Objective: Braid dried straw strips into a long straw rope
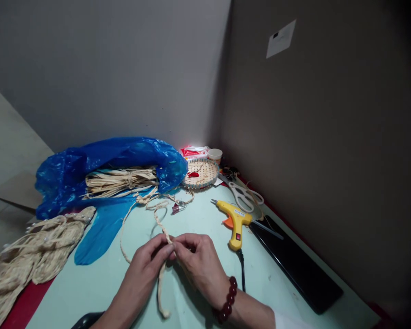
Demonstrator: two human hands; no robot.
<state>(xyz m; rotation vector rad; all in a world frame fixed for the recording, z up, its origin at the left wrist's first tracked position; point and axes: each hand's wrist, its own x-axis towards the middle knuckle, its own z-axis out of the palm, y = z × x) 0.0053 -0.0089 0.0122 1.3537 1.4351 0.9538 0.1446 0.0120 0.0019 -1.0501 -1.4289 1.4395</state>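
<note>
Both hands meet at the near middle of the table, pinching a pale braided straw cord (pixel 161 225). My left hand (pixel 146 259) grips it between thumb and forefinger. Right beside it, my right hand (pixel 199 260), with a dark red bead bracelet (pixel 230 299) on the wrist, closes on the same cord. One loose strand (pixel 161 292) hangs below the fingers toward the front edge. Beyond the hands the cord winds back across the tabletop to a bundle of dry straw (pixel 123 182). The fingertips hide the exact spot being held.
A blue plastic bag (pixel 113 148) wraps the straw bundle. Woven straw pieces with beads (pixel 50 246) lie at the left. To the right are a yellow glue gun (pixel 238 221) with its cable, scissors (pixel 243 196) and a black flat object (pixel 294 260). A round woven basket (pixel 205 171) stands behind.
</note>
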